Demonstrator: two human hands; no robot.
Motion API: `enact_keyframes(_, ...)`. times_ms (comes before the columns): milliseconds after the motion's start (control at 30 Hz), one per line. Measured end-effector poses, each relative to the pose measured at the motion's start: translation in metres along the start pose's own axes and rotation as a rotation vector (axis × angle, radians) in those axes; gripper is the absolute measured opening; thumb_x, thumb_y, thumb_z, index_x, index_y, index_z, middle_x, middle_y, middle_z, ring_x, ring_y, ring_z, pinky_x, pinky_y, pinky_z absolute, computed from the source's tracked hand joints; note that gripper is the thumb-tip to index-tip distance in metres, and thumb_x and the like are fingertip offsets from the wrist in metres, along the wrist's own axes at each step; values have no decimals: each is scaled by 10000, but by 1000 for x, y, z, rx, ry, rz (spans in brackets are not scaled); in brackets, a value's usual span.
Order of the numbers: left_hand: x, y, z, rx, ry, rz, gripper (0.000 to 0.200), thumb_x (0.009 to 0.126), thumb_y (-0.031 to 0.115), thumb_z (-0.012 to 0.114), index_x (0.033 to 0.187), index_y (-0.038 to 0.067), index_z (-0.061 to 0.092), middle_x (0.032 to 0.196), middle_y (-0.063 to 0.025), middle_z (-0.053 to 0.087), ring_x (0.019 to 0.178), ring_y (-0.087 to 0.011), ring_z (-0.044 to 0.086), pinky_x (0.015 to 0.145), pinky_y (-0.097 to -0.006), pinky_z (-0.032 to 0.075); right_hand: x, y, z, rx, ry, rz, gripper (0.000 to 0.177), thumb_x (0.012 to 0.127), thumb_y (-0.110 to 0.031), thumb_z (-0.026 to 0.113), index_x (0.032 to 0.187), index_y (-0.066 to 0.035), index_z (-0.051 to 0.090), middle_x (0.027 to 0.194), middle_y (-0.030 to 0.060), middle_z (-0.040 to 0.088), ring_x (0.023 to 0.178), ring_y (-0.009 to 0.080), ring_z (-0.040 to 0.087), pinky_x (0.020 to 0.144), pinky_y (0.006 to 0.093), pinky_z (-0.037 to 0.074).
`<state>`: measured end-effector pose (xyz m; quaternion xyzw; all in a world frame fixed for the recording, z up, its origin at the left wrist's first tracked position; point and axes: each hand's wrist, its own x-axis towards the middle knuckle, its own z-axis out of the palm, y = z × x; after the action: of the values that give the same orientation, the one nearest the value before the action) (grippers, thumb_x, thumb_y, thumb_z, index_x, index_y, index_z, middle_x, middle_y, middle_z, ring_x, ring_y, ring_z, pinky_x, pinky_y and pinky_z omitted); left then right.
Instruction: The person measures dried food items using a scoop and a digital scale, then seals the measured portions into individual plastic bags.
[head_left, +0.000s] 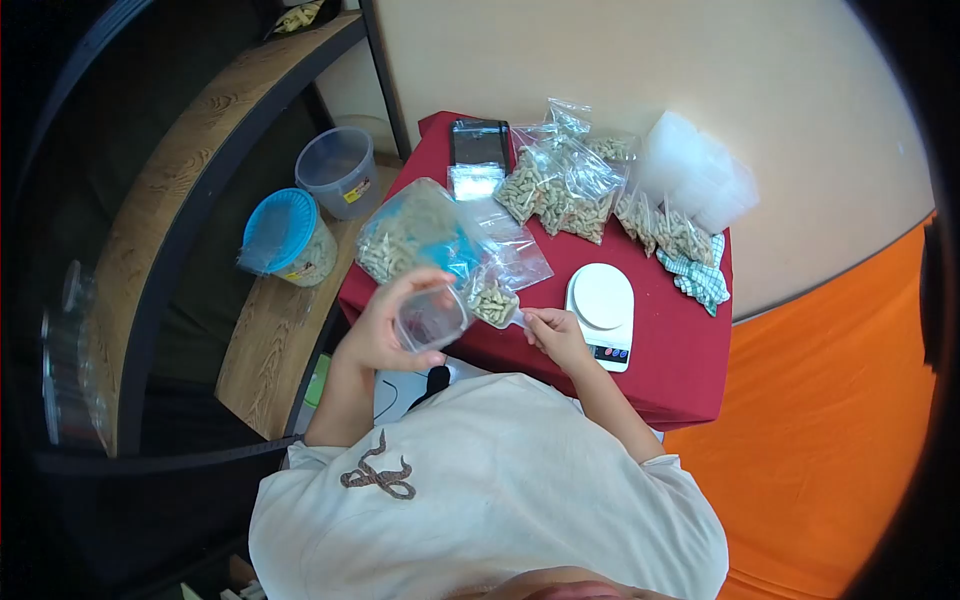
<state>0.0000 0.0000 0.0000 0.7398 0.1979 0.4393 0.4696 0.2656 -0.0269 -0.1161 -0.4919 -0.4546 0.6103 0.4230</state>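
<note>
Scoop heaped with pale pellets, handle pinched in right hand, just beside mouth of small clear bag; bag gripped open in left hand over red table edge; risk of pellets spilling onto cloth or lap if tipped early, or if bag mouth sags shut.

The table was draped in deep red. The scale was coloured white, and the cloth was checked in green and white. Pale olive capsules were seen in the clear scoop and in the transparent bags. The small pouch was left colourless. The tub was lidded in blue. The shelf was grained in brown.
</note>
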Motion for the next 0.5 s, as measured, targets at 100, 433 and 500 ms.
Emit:
enact_keyframes(100, 0, 13, 49, 93, -81, -27, 651, 654, 284, 771, 1186, 32, 493, 1054, -98, 554, 913, -235, 573, 802, -338, 465, -20, -11, -22, 35, -8, 68, 243, 911, -173, 539, 1066, -3, 615, 607, -20, 522, 437, 20, 364, 383, 173, 256)
enact_keyframes(433, -10, 10, 104, 399, -177, -393, 655, 661, 326, 751, 1192, 41, 493, 1025, -115, 582, 901, -205, 590, 790, -312, 475, -4, -10, -31, 23, -75, 61, 226, 908, -166, 532, 1032, -11, 638, 606, -33, 530, 476, 21, 403, 414, 168, 287)
enact_keyframes(500, -13, -3, 109, 448, -163, -434, 658, 662, 333, 741, 1196, 48, 482, 1023, -126, 580, 897, -225, 592, 779, -323, 475, -3, -13, -36, 18, -96, 40, 227, 908, -168, 533, 1030, -9, 638, 606, -32, 531, 478, 20, 404, 415, 169, 287)
